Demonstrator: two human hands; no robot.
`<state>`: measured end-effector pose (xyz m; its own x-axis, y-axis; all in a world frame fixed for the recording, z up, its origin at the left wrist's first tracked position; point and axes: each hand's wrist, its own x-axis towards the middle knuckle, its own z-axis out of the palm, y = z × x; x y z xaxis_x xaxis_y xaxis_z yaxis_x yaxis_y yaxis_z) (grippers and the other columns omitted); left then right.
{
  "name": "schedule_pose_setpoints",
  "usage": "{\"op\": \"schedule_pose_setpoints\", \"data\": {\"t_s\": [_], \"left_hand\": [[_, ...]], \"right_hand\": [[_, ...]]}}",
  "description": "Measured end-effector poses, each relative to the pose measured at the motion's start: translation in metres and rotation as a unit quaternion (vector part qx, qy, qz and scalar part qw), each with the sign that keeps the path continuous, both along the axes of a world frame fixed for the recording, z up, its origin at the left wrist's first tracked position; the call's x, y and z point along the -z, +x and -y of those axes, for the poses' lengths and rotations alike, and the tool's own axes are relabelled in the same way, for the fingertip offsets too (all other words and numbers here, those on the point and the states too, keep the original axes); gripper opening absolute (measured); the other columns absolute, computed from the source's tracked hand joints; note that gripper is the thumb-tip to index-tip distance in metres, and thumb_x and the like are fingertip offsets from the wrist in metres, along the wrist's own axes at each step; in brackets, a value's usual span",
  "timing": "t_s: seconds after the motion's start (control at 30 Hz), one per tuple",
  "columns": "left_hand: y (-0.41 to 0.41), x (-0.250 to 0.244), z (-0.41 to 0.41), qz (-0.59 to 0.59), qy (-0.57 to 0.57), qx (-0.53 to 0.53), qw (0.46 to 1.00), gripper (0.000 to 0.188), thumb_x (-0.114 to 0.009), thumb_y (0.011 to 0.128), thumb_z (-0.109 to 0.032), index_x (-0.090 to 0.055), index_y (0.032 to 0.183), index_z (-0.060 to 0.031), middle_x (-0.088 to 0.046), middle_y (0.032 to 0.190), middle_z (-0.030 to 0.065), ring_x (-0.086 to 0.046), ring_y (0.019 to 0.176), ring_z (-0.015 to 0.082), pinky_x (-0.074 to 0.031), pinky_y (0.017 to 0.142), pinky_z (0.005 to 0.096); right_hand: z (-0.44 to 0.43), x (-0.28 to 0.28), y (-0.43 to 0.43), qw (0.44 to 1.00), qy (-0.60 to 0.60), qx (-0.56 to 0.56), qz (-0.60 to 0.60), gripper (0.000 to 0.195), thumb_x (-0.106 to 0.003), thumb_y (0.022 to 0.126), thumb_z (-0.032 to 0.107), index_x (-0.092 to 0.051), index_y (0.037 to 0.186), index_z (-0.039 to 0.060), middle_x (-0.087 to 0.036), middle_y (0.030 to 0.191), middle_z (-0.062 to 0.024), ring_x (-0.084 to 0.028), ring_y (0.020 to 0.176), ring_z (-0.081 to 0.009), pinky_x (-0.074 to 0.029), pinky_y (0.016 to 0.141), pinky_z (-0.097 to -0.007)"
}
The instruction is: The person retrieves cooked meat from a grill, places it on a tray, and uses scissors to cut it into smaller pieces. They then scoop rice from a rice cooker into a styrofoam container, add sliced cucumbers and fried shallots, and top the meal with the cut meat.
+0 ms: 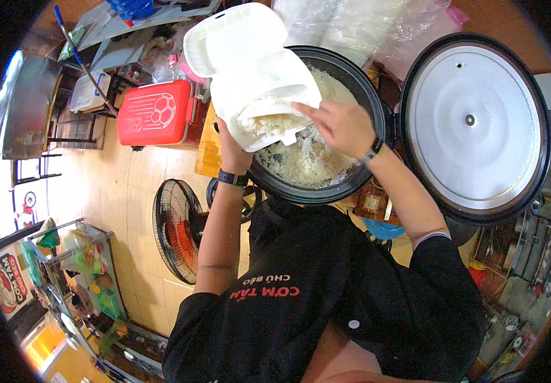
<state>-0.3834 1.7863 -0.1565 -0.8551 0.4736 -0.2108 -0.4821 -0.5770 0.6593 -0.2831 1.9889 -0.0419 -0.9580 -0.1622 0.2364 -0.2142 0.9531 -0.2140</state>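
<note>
My left hand (pixel 233 149) holds an open white foam clamshell box (pixel 262 71) by its near left edge. The box is tilted over the left part of a large black rice cooker (pixel 314 195). Cooked rice (pixel 269 125) lies in the box's near compartment. My right hand (pixel 345 128) grips a white rice scoop (pixel 275 108), whose blade rests at the rice inside the box; its handle is mostly covered by my fingers. Below both hands, loose white rice (pixel 325 160) fills the cooker pot. The cooker's hinged round lid (pixel 472 158) stands raised at the right.
A red cooler box (pixel 155 115) with a football print sits left of the cooker, beside a wooden board (pixel 208 151). Clear plastic packaging (pixel 352 24) is piled behind the pot. A standing fan (pixel 177 230) is at lower left. A glass display case (pixel 88 273) stands farther left.
</note>
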Motion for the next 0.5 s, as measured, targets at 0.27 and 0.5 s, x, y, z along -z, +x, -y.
{"op": "schedule_pose_setpoints", "data": {"t_s": [0.27,0.5], "left_hand": [[0.01,-0.002,0.019,0.022,-0.038,-0.095,0.995,0.071,-0.029,0.092,-0.061,-0.028,0.141,-0.0089,-0.042,0.137,0.0095,-0.044,0.123,0.0263,-0.037,0.101,0.0394],[0.008,0.009,0.059,-0.038,-0.02,-0.137,0.99,0.069,-0.032,0.094,-0.057,-0.026,0.142,-0.0078,-0.037,0.141,0.0096,-0.04,0.127,0.0274,-0.036,0.103,0.0407]], "right_hand": [[-0.035,0.013,0.001,0.992,-0.084,0.079,-0.048,0.045,-0.05,0.083,0.013,-0.053,0.127,0.022,-0.059,0.077,-0.0093,-0.059,0.064,-0.0261,-0.046,0.054,-0.0371],[-0.048,0.166,0.05,0.924,0.098,0.101,0.356,0.052,-0.051,0.08,0.013,-0.046,0.131,0.0128,-0.065,0.081,-0.0158,-0.063,0.072,-0.0349,-0.05,0.064,-0.0449]]}}
